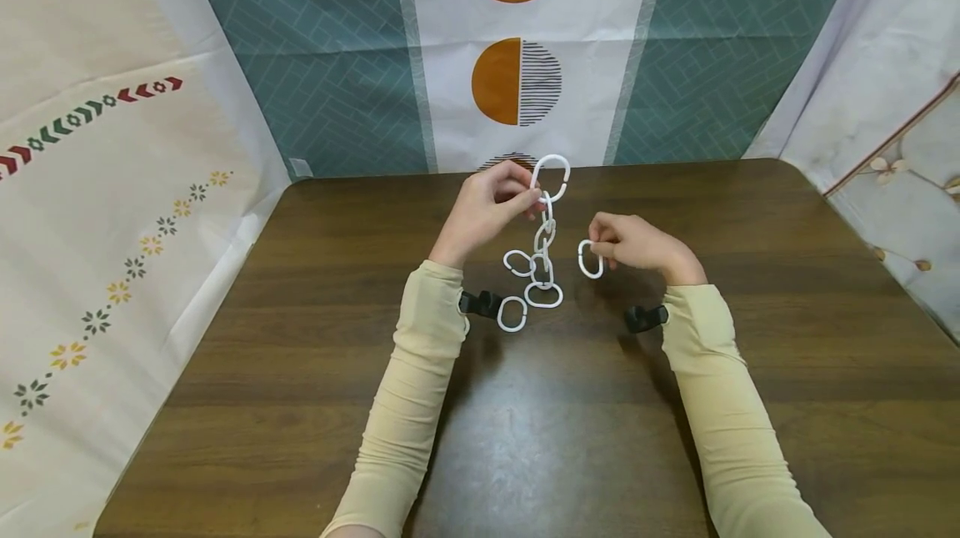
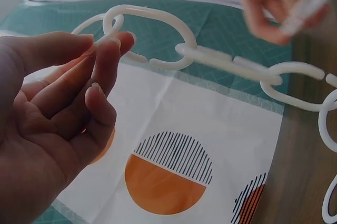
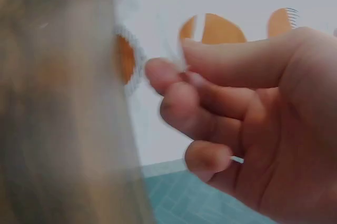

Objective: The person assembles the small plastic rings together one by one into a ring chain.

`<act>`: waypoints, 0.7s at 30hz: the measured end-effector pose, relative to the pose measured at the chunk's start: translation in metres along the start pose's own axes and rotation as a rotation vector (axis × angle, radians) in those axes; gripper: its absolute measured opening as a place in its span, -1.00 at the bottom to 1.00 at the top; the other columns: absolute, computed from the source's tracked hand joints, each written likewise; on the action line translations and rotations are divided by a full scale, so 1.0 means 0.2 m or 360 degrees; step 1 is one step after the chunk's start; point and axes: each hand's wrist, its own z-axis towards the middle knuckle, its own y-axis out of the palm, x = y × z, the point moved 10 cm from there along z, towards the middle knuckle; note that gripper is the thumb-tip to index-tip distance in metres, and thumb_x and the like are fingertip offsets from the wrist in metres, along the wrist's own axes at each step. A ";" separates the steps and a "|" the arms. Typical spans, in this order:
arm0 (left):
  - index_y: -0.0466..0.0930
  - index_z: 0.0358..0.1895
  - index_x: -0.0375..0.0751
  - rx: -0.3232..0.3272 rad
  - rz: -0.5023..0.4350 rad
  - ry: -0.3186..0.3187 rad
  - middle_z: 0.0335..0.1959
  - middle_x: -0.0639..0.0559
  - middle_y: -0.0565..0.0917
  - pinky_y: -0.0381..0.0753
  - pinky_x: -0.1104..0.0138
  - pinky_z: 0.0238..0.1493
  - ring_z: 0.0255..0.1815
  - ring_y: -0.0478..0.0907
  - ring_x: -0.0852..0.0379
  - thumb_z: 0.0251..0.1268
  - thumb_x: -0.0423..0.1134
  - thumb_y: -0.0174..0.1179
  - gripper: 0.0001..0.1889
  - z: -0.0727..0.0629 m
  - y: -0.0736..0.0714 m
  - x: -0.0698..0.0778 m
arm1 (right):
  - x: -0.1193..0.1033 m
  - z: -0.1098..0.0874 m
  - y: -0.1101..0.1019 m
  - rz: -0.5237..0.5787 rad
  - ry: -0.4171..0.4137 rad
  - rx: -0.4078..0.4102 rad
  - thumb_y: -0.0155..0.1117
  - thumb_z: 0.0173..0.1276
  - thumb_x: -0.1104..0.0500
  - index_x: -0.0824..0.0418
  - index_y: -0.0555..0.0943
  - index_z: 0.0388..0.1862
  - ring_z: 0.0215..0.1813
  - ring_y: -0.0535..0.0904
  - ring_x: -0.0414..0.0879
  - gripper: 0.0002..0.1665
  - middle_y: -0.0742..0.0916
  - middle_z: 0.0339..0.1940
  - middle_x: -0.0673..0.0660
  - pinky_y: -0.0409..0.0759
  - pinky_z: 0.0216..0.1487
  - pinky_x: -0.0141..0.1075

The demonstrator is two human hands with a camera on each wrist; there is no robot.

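Observation:
My left hand (image 1: pixel 483 208) pinches the top link of a white plastic chain (image 1: pixel 553 158) between thumb and fingertips, above the far part of the table. From there several interlocked oval links (image 2: pixel 152 12) hang down, with lower ones spread near the tabletop. One lower link (image 1: pixel 512 329) sits beside the others; whether it is joined to them I cannot tell. To the right, my right hand (image 1: pixel 637 244) pinches a single white oval link (image 1: pixel 594 276), apart from the chain. In the right wrist view that link is blurred between the right hand's (image 3: pixel 253 108) thumb and fingers.
Brown wooden table (image 1: pixel 300 313) underneath, its far edge close to a hanging teal and white cloth (image 1: pixel 330 104). Pale patterned cloths hang at the left (image 1: pixel 112 229) and right (image 1: pixel 900 146). A black wrist device (image 1: pixel 482 304) is by the left sleeve, another (image 1: pixel 645 319) by the right.

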 end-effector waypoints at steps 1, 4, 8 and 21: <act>0.55 -0.21 -0.31 -0.0004 0.0004 0.0001 -0.36 -0.20 0.75 0.65 0.33 -0.24 -0.42 0.66 0.07 0.27 -0.37 0.24 -0.89 0.00 0.00 0.00 | -0.01 -0.01 -0.03 0.0030 0.0016 0.0055 0.12 0.40 0.32 0.28 0.41 -0.26 -0.53 0.53 -0.08 -0.93 0.61 -0.62 0.07 0.43 -0.35 -0.34; 0.55 -0.22 -0.31 -0.0017 0.0022 0.0003 -0.36 -0.21 0.75 0.63 0.35 -0.25 -0.39 0.67 -0.01 0.27 -0.37 0.24 -0.89 0.00 0.00 0.00 | -0.04 -0.04 -0.13 0.0122 0.0051 0.0234 0.13 0.42 0.27 0.29 0.41 -0.21 -0.54 0.51 -0.09 -0.90 0.59 -0.64 -0.01 0.41 -0.45 -0.36; 0.54 -0.22 -0.32 -0.0039 0.0047 0.0018 -0.33 -0.27 0.74 0.64 0.35 -0.26 -0.39 0.66 -0.08 0.28 -0.37 0.24 -0.90 0.00 0.01 0.01 | -0.10 -0.09 -0.23 0.0287 0.0085 0.0454 0.16 0.41 0.23 0.28 0.44 -0.18 -0.56 0.45 -0.16 -0.86 0.54 -0.68 -0.09 0.34 -0.50 -0.35; 0.55 -0.22 -0.28 -0.0113 0.0148 0.0053 -0.34 -0.20 0.75 0.66 0.31 -0.24 -0.40 0.67 0.05 0.27 -0.36 0.25 -0.90 0.00 0.05 0.00 | -0.20 -0.16 -0.32 0.0518 0.0070 0.0680 0.16 0.40 0.26 0.31 0.43 -0.17 -0.52 0.44 -0.12 -0.86 0.57 -0.67 -0.18 0.38 -0.42 -0.39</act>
